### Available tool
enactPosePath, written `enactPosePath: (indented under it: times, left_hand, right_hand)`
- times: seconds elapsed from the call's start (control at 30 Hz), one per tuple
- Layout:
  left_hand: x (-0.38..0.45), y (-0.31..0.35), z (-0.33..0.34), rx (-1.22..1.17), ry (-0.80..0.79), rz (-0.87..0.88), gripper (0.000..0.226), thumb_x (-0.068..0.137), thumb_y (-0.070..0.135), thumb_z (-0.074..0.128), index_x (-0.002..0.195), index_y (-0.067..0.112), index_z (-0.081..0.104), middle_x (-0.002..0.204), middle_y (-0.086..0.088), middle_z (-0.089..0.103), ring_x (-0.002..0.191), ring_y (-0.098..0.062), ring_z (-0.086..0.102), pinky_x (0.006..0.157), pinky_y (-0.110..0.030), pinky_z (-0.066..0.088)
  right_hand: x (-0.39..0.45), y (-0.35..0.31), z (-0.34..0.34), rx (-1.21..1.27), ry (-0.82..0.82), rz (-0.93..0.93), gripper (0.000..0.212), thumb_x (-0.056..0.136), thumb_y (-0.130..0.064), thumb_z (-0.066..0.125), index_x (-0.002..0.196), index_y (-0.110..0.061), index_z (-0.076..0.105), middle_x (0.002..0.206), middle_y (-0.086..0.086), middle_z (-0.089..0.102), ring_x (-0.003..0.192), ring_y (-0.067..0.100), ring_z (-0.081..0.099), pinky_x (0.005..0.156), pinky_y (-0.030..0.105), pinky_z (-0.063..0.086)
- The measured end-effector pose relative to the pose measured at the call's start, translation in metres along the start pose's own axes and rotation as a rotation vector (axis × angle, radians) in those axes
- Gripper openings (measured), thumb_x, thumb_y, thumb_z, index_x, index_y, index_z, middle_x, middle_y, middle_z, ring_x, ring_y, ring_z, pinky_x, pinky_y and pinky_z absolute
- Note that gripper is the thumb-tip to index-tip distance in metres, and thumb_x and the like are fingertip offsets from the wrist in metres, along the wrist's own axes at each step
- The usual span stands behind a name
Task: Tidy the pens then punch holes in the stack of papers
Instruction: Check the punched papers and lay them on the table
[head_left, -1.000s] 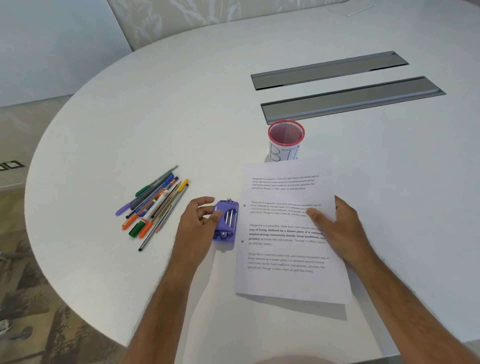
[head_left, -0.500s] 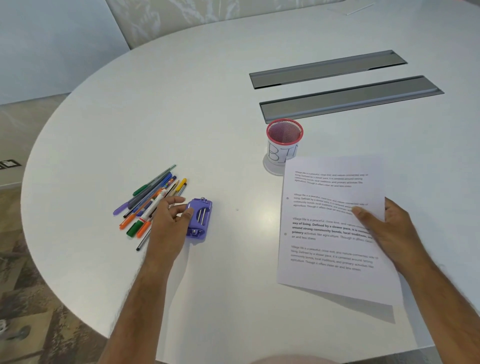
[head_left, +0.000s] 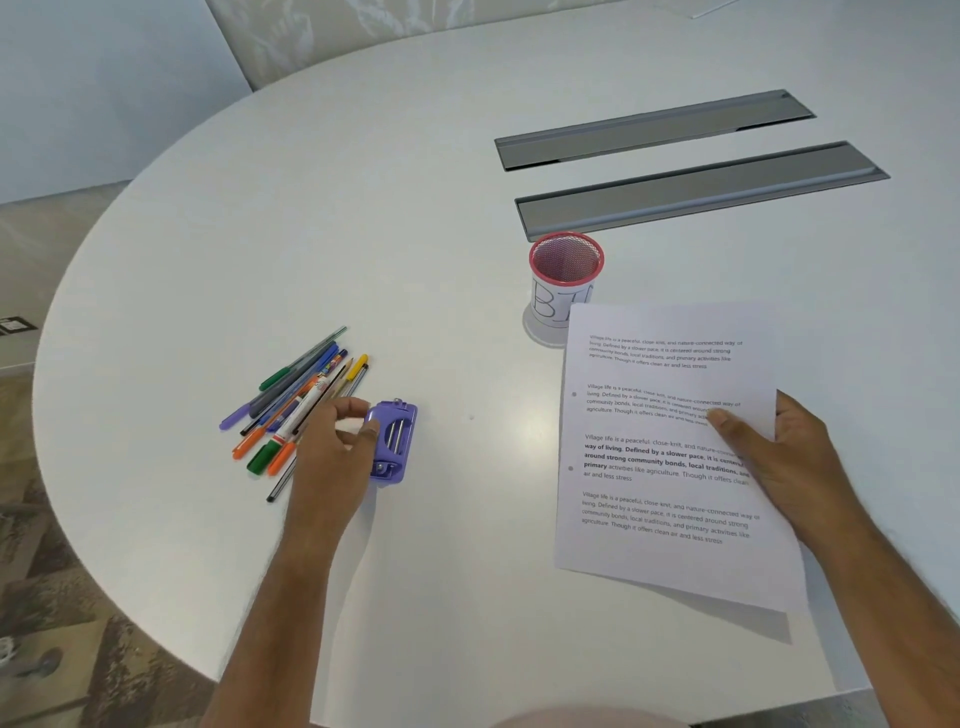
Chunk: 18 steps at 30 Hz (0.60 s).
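A loose pile of coloured pens lies on the white table, left of centre. Just right of the pile sits a purple hole punch. My left hand rests between them, thumb against the punch's left edge and fingers curled loosely over the pen ends, gripping nothing. My right hand holds the stack of printed papers at its right side, thumb on top, with the near edge lifted off the table. Two small holes show in its left margin. A red mesh pen cup stands empty behind the papers.
Two long grey cable flaps are set into the table behind the cup. The table's curved edge runs along the left and front, with patterned floor below it.
My right hand has carried the papers to the right, away from the punch. My left hand has slid the punch left, up beside the pens.
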<state>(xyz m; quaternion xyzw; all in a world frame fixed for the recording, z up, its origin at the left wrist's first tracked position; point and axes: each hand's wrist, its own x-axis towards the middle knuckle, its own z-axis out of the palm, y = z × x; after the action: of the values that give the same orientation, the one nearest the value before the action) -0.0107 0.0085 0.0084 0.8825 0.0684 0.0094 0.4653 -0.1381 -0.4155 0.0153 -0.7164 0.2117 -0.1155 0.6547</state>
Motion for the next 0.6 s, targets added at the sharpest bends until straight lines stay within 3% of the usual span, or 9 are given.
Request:
enactPosePath:
  times: [0.07,0.13,0.2,0.23,0.33,0.4,0.5,0.6]
  left_hand:
    - [-0.007,0.007,0.003,0.203,0.124,0.168,0.021,0.099,0.020,0.069,0.118,0.027,0.062,0.117,0.011,0.060,0.107,-0.011,0.050,0.093,-0.028,0.046]
    - [-0.016,0.022,0.015,0.115,0.094,0.269,0.018,0.099,0.024,0.069,0.114,0.032,0.062,0.115,0.013,0.060,0.112,-0.010,0.051,0.097,-0.027,0.045]
    - [-0.029,0.047,0.037,-0.237,-0.095,0.141,0.013,0.098,0.035,0.070,0.109,0.033,0.065,0.113,0.008,0.070,0.105,-0.016,0.066,0.085,-0.027,0.057]
    - [-0.037,0.063,0.048,-0.398,-0.206,0.050,0.021,0.094,0.044,0.070,0.110,0.031,0.066,0.113,0.007,0.075,0.101,-0.013,0.071,0.080,-0.024,0.058]
    - [-0.050,0.096,0.076,-0.700,-0.614,-0.126,0.051,0.097,0.055,0.063,0.131,0.018,0.066,0.128,-0.003,0.077,0.114,-0.017,0.073,0.095,-0.036,0.056]
    - [-0.055,0.104,0.084,-0.822,-0.780,-0.140,0.046,0.103,0.047,0.064,0.138,0.017,0.066,0.138,-0.008,0.072,0.125,-0.025,0.070,0.101,-0.040,0.057]
    - [-0.057,0.113,0.087,-0.810,-0.742,-0.117,0.029,0.101,0.032,0.071,0.128,0.021,0.074,0.129,-0.008,0.077,0.118,-0.029,0.074,0.095,-0.044,0.062]
    - [-0.059,0.132,0.086,-0.666,-0.595,0.032,0.017,0.100,0.035,0.071,0.114,0.029,0.079,0.112,0.000,0.083,0.101,-0.020,0.080,0.079,-0.030,0.064]
  right_hand:
    - [-0.002,-0.007,0.004,0.016,-0.015,-0.009,0.024,0.095,-0.024,0.076,0.117,-0.034,0.075,0.111,-0.011,0.082,0.096,0.009,0.079,0.068,0.014,0.059]
    - [-0.003,-0.015,0.007,0.026,-0.039,-0.027,0.025,0.095,-0.025,0.077,0.118,-0.034,0.075,0.113,-0.009,0.081,0.097,0.011,0.080,0.070,0.018,0.060]
    - [-0.006,-0.022,0.011,0.036,-0.068,-0.051,0.027,0.094,-0.027,0.077,0.120,-0.032,0.074,0.115,-0.007,0.081,0.099,0.014,0.080,0.072,0.021,0.061]
    - [-0.007,-0.027,0.014,0.046,-0.080,-0.061,0.028,0.093,-0.029,0.078,0.121,-0.032,0.074,0.115,-0.006,0.081,0.099,0.015,0.080,0.072,0.022,0.062]
    - [-0.010,-0.036,0.021,0.087,-0.122,-0.080,0.033,0.090,-0.033,0.079,0.122,-0.030,0.073,0.117,-0.002,0.081,0.103,0.019,0.079,0.076,0.027,0.063]
    - [-0.012,-0.042,0.024,0.114,-0.137,-0.095,0.034,0.089,-0.032,0.080,0.122,-0.029,0.074,0.119,0.000,0.080,0.105,0.022,0.079,0.079,0.030,0.064]
    - [-0.015,-0.054,0.023,0.065,-0.101,-0.136,0.041,0.084,-0.048,0.083,0.121,-0.033,0.073,0.116,-0.004,0.081,0.101,0.020,0.080,0.079,0.033,0.065]
    - [-0.020,-0.071,0.021,0.042,-0.035,-0.207,0.039,0.083,-0.051,0.081,0.119,-0.037,0.072,0.114,-0.009,0.081,0.097,0.013,0.080,0.073,0.025,0.064]
